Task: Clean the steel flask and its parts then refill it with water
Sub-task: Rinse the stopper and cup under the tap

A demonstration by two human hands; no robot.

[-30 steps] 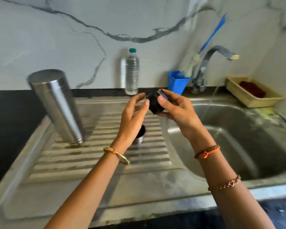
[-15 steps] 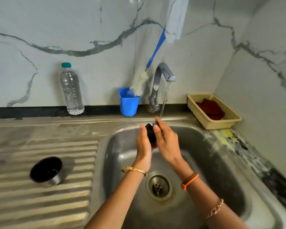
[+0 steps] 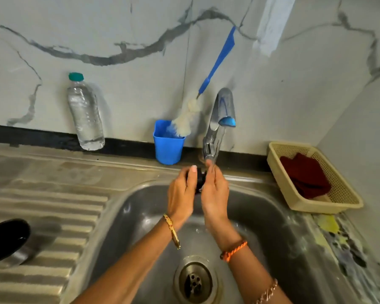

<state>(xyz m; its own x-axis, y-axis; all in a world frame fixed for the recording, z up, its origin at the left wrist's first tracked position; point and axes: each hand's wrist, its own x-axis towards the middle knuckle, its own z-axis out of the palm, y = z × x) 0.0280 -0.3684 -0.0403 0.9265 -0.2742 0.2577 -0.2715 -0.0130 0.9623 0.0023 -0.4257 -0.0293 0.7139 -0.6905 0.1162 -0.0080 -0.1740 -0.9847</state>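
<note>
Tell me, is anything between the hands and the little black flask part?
No. Both the left hand and the right hand already hold the black part between them, over the sink, just below the tap. Nothing visible blocks it.

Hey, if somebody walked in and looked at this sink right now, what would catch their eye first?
Both hands, left hand and right hand, hold a small black flask part over the sink basin, just under the tap. Behind stands a blue cup with a long blue-handled brush. A beige basket sits at the right.
</note>
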